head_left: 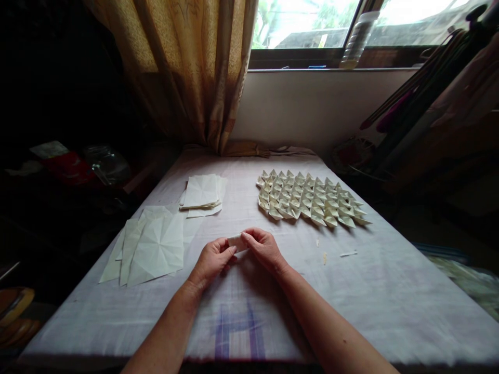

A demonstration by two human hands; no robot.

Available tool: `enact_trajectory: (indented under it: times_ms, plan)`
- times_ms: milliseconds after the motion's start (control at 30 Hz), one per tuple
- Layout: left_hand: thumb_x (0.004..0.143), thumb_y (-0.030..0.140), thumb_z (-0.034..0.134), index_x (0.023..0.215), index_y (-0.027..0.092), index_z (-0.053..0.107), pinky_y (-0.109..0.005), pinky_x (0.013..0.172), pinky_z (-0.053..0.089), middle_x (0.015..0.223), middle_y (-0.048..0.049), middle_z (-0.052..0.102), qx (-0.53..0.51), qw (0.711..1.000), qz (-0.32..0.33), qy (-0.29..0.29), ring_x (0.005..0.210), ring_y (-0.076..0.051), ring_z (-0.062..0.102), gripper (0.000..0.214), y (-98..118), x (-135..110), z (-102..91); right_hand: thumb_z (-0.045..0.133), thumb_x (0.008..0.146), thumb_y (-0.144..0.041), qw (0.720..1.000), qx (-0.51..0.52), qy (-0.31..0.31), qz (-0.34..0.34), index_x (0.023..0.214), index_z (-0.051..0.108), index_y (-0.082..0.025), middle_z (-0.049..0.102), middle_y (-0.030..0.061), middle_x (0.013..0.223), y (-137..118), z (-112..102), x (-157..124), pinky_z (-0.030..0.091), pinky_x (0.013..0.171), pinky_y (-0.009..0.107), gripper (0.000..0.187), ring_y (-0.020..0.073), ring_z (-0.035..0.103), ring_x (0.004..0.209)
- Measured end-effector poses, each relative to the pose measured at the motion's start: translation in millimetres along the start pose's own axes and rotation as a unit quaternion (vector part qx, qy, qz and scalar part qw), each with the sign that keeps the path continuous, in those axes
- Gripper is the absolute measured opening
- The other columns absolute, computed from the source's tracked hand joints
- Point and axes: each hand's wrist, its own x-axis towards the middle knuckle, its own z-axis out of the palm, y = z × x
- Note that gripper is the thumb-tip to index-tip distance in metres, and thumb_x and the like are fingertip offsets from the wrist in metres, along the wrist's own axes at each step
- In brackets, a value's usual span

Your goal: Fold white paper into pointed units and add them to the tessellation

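Observation:
Between my two hands, above the middle of the cloth-covered table, is a small folded piece of paper [237, 242]. My left hand [213, 259] pinches its left end, thumb on top. My right hand [263, 248] grips the right end with thumb and fingers. The fingertips behind the paper are partly hidden. Rows of folded paper boats [307, 197] stand close together beyond my right hand. To the left of my left hand lie loose creased paper sheets [159, 246], fanned over one another. Farther back sits a stack of creased paper squares [201, 192].
A cotton swab [348, 254] and small scraps lie on the tablecloth [374, 306] at the right. A yellow curtain [183, 67] hangs down to the table's back edge. On the window sill stands a plastic bottle [358, 41]. Dark clutter with a glass jar [107, 163] is at the left.

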Motion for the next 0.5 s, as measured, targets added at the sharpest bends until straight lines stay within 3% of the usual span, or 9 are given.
enact_trajectory:
  times_ms: [333,500]
  plan:
    - [0.068,0.033,0.075,0.084,0.014,0.071,-0.017,0.043,0.037,0.071,-0.0023,0.07,0.013,1.0,0.012,-0.01,0.055,-0.012,0.062,0.025,-2.2,0.4,-0.4,0.061,0.073,-0.044,0.998,0.053,-0.009,0.04,0.068,0.065,-0.018,0.058,-0.0027,0.055,-6.6,-0.2,-0.5,0.043,0.052,0.023,0.027,0.0112,0.05,0.052]
    - [0.069,0.031,0.076,0.083,0.014,0.071,-0.018,0.042,0.035,0.063,-0.0006,0.067,0.018,1.0,0.01,-0.018,0.05,-0.011,0.058,0.022,-0.7,-0.1,0.1,0.061,0.072,-0.042,0.998,0.045,0.006,0.032,0.066,0.063,-0.018,0.058,-0.0027,0.058,-5.2,1.4,-1.5,0.042,0.054,0.022,0.024,0.0112,0.049,0.054]
